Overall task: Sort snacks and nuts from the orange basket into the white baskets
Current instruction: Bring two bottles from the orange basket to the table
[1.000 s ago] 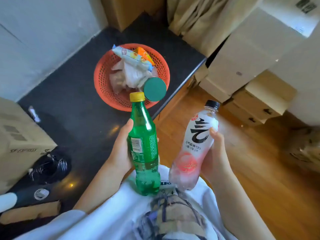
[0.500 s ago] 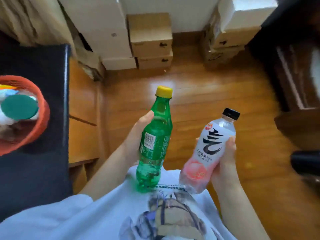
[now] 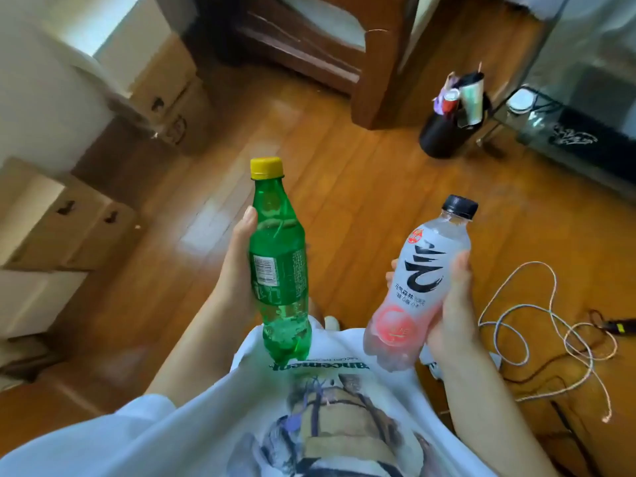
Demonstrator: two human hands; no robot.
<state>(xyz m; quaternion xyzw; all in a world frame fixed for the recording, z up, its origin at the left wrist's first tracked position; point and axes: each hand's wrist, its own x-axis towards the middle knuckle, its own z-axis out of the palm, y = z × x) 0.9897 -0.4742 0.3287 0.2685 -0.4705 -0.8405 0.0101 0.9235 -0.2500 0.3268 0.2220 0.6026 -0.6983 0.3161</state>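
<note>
My left hand (image 3: 237, 270) grips a green soda bottle (image 3: 278, 259) with a yellow cap, held upright in front of my chest. My right hand (image 3: 454, 311) holds a clear bottle (image 3: 418, 290) with a black cap and a pink and white label, tilted a little to the right. Both bottles hang over the wooden floor. The orange basket and the white baskets are out of view.
Cardboard boxes (image 3: 69, 228) are stacked along the left wall. A black bin (image 3: 447, 132) stuffed with rubbish stands at the upper right beside a glass stand (image 3: 537, 118). White cables (image 3: 537, 325) lie coiled on the floor at right. Dark wooden furniture (image 3: 309, 49) is ahead.
My view has swung right, away from the black table; the orange basket has left the frame. Both hands still hold their bottles at about the same height.
</note>
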